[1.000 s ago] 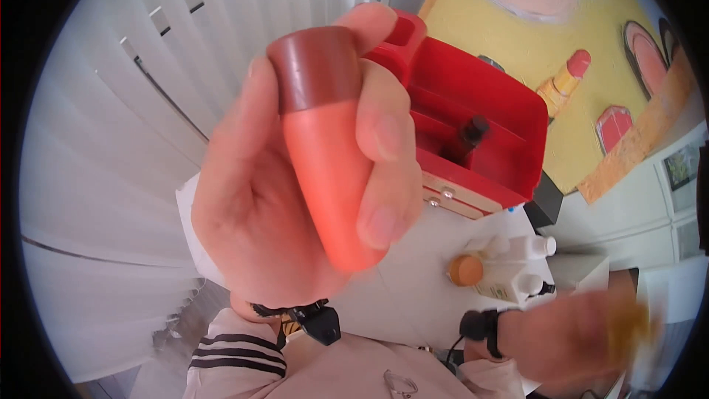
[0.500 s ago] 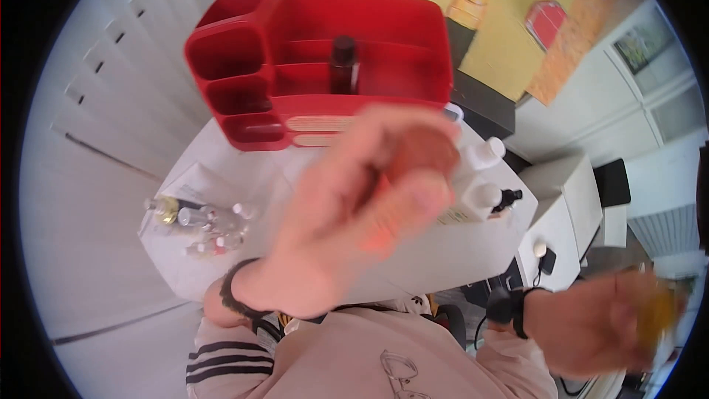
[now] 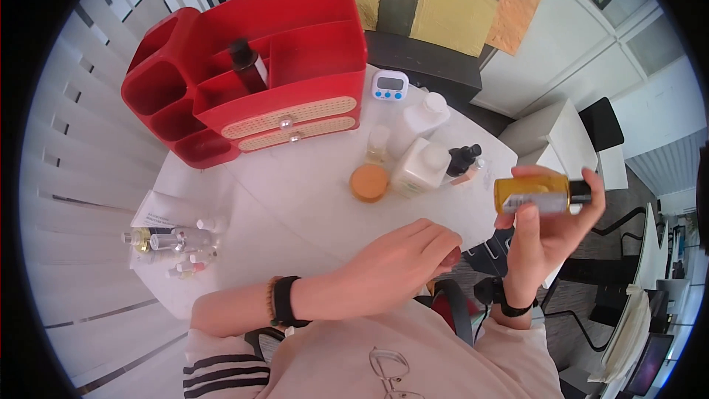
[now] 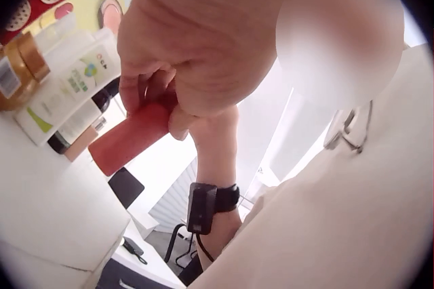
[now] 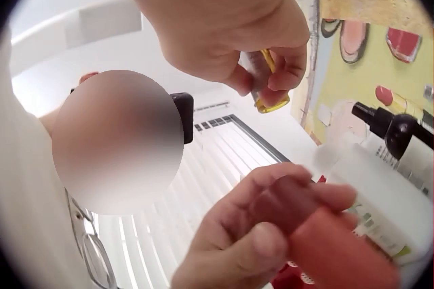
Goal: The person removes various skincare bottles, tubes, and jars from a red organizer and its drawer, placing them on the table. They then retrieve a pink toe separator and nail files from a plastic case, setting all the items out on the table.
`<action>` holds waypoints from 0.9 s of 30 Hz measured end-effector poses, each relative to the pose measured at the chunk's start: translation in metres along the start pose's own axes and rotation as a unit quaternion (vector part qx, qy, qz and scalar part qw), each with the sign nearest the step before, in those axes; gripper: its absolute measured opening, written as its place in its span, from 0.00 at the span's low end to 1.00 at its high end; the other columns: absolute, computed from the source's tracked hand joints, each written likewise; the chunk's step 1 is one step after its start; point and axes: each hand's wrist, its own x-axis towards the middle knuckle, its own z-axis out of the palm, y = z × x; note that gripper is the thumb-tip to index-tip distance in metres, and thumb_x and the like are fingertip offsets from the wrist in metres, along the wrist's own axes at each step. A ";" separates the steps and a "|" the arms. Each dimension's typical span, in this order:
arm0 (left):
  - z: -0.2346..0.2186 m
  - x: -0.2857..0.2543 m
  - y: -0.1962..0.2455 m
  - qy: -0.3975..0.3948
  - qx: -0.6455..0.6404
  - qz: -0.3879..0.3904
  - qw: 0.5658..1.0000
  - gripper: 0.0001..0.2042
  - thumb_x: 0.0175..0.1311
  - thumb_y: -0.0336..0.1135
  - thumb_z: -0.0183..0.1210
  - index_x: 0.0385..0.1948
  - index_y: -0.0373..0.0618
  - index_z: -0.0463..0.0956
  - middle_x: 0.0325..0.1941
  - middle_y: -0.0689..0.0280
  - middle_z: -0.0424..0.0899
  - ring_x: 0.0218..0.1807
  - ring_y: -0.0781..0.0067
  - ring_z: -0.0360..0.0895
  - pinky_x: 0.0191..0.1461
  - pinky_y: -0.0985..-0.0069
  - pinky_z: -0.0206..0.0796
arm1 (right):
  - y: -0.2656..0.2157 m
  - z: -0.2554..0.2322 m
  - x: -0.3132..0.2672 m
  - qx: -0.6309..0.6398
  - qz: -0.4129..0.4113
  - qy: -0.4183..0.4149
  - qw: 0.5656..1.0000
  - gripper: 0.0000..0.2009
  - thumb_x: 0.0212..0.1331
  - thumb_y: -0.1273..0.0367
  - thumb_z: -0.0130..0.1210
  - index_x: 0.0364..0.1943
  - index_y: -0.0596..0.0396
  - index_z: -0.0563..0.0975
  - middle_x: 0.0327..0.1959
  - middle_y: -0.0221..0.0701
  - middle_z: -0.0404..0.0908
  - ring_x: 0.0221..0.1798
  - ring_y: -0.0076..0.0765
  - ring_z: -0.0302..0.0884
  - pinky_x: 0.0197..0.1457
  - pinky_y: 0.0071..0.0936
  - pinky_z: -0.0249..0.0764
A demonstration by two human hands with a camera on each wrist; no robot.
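Observation:
In the head view the left hand point(image 3: 388, 266) is over the table's front edge, palm turned away, with the dark red end of a bottle point(image 3: 451, 257) showing past its fingers. The left wrist view shows that hand's fingers around the red bottle point(image 4: 132, 138); in the right wrist view its dark red cap and orange body point(image 5: 339, 252) show. To the right, the right hand point(image 3: 543, 240) holds up a yellow bottle point(image 3: 532, 194) with a black cap, lying sideways between thumb and fingers. The two bottles are apart.
A red organizer point(image 3: 295, 89) with a dark bottle point(image 3: 248, 65) inside stands at the back left. White bottles point(image 3: 422, 166), an orange-lidded jar point(image 3: 369, 182) and a small timer point(image 3: 390, 85) are right of it. Small clear bottles point(image 3: 181, 239) lie at the left.
The left hand has lowered the red bottle from before the camera towards the table's front edge. The right hand has risen with the yellow bottle. The head view has shifted, with the organizer now further left.

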 end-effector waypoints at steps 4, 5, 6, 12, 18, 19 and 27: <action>0.021 0.010 -0.015 -0.023 0.067 -0.004 0.998 0.14 0.64 0.26 0.63 0.49 0.39 0.72 0.43 0.55 0.78 0.46 0.54 0.79 0.45 0.63 0.73 | 0.001 0.000 0.007 0.152 0.026 0.008 0.988 0.38 0.69 0.63 0.63 0.75 0.50 0.50 0.49 0.53 0.78 0.31 0.32 0.79 0.27 0.19 0.73; 0.029 0.011 -0.019 -0.004 0.100 -0.009 0.995 0.16 0.61 0.24 0.60 0.50 0.38 0.71 0.43 0.56 0.75 0.47 0.54 0.77 0.48 0.63 0.72 | 0.000 0.000 0.009 0.211 0.043 -0.044 0.975 0.41 0.68 0.62 0.63 0.77 0.50 0.47 0.47 0.55 0.77 0.27 0.32 0.77 0.25 0.19 0.72; 0.036 0.013 -0.022 0.014 0.132 -0.011 0.991 0.18 0.57 0.22 0.57 0.51 0.38 0.70 0.42 0.56 0.73 0.49 0.53 0.74 0.50 0.63 0.72 | -0.006 0.002 0.010 0.289 0.088 -0.074 0.950 0.43 0.67 0.62 0.63 0.78 0.50 0.47 0.46 0.55 0.76 0.29 0.33 0.78 0.28 0.20 0.73; 0.031 0.029 -0.020 0.001 -0.180 -0.184 0.966 0.26 0.65 0.29 0.59 0.65 0.45 0.64 0.50 0.60 0.76 0.55 0.63 0.74 0.57 0.67 0.71 | -0.005 0.004 0.013 0.508 0.219 -0.191 0.811 0.51 0.57 0.66 0.69 0.79 0.47 0.43 0.47 0.51 0.77 0.44 0.39 0.79 0.49 0.31 0.75; 0.023 0.037 -0.006 -0.019 -0.321 -0.206 0.924 0.26 0.64 0.32 0.67 0.62 0.48 0.67 0.53 0.70 0.77 0.60 0.82 0.72 0.63 0.80 0.65 | -0.021 0.020 0.021 0.570 0.199 -0.199 0.772 0.46 0.57 0.62 0.71 0.72 0.50 0.49 0.37 0.46 0.81 0.33 0.39 0.82 0.37 0.31 0.72; 0.023 0.038 -0.007 -0.025 -0.369 -0.197 0.908 0.25 0.63 0.32 0.68 0.61 0.47 0.69 0.52 0.69 0.78 0.59 0.82 0.73 0.62 0.80 0.65 | -0.021 0.020 0.019 0.571 0.198 -0.195 0.772 0.46 0.57 0.62 0.71 0.72 0.50 0.49 0.37 0.46 0.81 0.33 0.39 0.82 0.37 0.31 0.72; 0.022 0.054 -0.018 -0.053 -0.625 -0.125 0.769 0.19 0.58 0.30 0.71 0.50 0.40 0.76 0.46 0.68 0.81 0.53 0.81 0.76 0.56 0.81 0.66 | -0.031 0.023 0.018 0.572 0.235 -0.213 0.756 0.40 0.59 0.66 0.66 0.70 0.50 0.51 0.31 0.53 0.79 0.30 0.47 0.81 0.36 0.36 0.75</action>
